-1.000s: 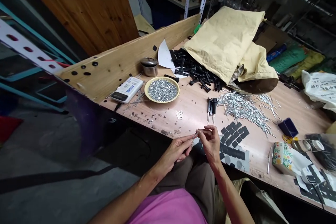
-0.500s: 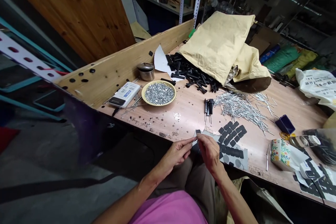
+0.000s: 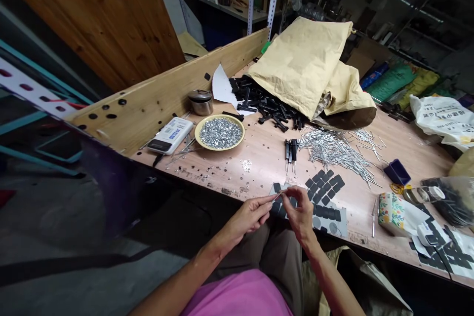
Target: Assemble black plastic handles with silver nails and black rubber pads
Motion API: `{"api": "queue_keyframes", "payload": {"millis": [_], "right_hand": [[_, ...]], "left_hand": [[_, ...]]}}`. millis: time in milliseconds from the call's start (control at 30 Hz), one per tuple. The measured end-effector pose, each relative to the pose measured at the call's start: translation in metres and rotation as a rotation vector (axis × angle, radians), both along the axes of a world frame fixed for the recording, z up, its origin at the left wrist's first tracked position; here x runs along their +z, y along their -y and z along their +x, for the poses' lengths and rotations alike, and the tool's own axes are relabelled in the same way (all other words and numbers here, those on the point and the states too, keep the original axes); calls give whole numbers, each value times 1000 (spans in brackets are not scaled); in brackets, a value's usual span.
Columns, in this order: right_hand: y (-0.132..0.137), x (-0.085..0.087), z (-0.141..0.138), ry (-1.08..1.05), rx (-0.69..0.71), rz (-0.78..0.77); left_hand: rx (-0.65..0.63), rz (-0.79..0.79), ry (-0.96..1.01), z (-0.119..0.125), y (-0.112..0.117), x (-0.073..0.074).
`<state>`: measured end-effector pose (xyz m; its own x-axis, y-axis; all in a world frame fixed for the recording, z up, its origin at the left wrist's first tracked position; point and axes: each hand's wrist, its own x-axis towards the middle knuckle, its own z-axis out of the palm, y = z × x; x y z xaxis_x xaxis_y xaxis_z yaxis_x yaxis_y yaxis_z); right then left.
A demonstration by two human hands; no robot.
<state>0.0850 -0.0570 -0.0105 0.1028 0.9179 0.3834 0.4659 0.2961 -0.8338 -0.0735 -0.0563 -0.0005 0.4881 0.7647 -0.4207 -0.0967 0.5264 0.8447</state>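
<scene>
My left hand point(image 3: 255, 215) is closed in a pinch, its fingers pointing right at the table's front edge. Against its fingertips, my right hand point(image 3: 300, 211) pinches with thumb and forefinger. Whatever small, thin thing sits between them is too small to make out. Under and beyond the fingers lies a grey sheet point(image 3: 342, 229) bearing rows of black rounded pads point(image 3: 326, 212). More black pads point(image 3: 325, 185) lie at its upper right. Farther back are a few black plastic pieces with metal pins point(image 3: 291, 150) and a heap of thin metal rods point(image 3: 333, 153).
A yellow bowl point(image 3: 200, 142) of small metal parts stands left, near a white scale point(image 3: 171, 134) and a metal pot point(image 3: 201, 103). Behind are a pile of black parts point(image 3: 255, 101) and a large paper sack point(image 3: 303, 59). A blue box point(image 3: 397, 172) and flowered box point(image 3: 391, 210) stand right.
My right hand's fingers have lifted and bent, uncovering more of the grey sheet, while the fingertips stay at the left hand's. The whole view has shifted slightly.
</scene>
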Motion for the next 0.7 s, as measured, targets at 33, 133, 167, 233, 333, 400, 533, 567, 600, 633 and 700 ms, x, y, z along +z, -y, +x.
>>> {"api": "queue_keyframes", "payload": {"millis": [33,133,167,233,333,400,533,567,600,633,700], "right_hand": [[-1,0,-1,-48,-5,-35],[-2,2,-4,-174,-47,-124],[-3,2,-4,-198,-56,-138],[-2,1,-4,-204,-54,-133],[-1,0,-4,-135,-41,-74],[0,0,-3,-80,-52,-30],[2,-1,0,4,-80,51],[2,-1,1,42,-78,80],[2,-1,1,83,-77,110],[2,-1,1,115,-81,133],[1,-1,2,131,-96,146]], "left_hand": [[6,9,-8,0,0,1],[28,40,-25,2,0,2],[38,45,-25,3,0,2],[57,54,-18,4,0,2],[66,68,-8,5,0,1],[65,69,-8,6,-1,1],[65,33,1,9,-1,2],[70,27,1,10,-1,2],[75,26,-2,10,-1,2],[81,29,-5,11,-1,2],[87,41,-10,11,0,2]]}}
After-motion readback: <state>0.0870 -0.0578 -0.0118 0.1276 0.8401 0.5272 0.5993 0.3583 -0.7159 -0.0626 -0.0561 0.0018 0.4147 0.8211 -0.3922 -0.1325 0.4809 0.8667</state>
